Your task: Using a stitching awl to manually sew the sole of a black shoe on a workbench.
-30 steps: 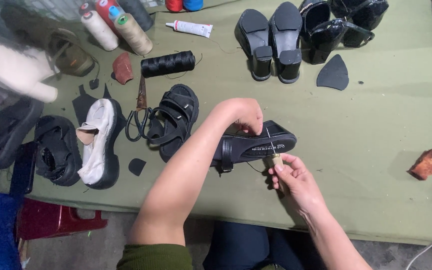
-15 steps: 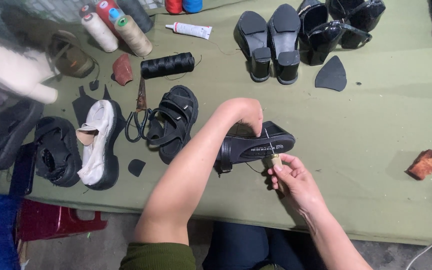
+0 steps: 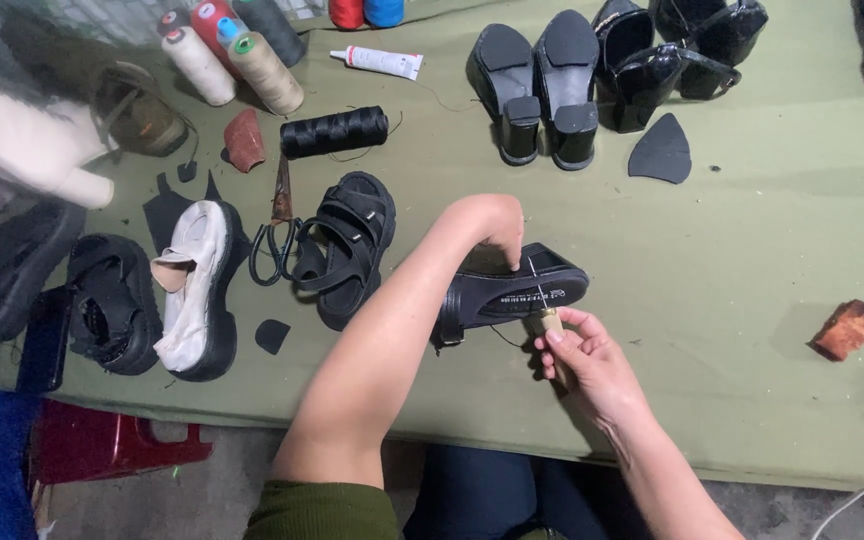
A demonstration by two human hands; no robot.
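Nothing has shifted: left hand (image 3: pixel 487 222) reaches into the black shoe (image 3: pixel 512 290), right hand (image 3: pixel 582 355) gripping the wooden-handled awl (image 3: pixel 550 325).

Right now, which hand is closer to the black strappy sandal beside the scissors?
Left. The left hand grips the black shoe just right of the sandal; the right hand sits farther right.

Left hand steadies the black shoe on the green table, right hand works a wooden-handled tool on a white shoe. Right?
Not quite. In the head view the right hand works the wooden-handled tool on the same black shoe that the left hand steadies; the white shoe lies untouched to the left.
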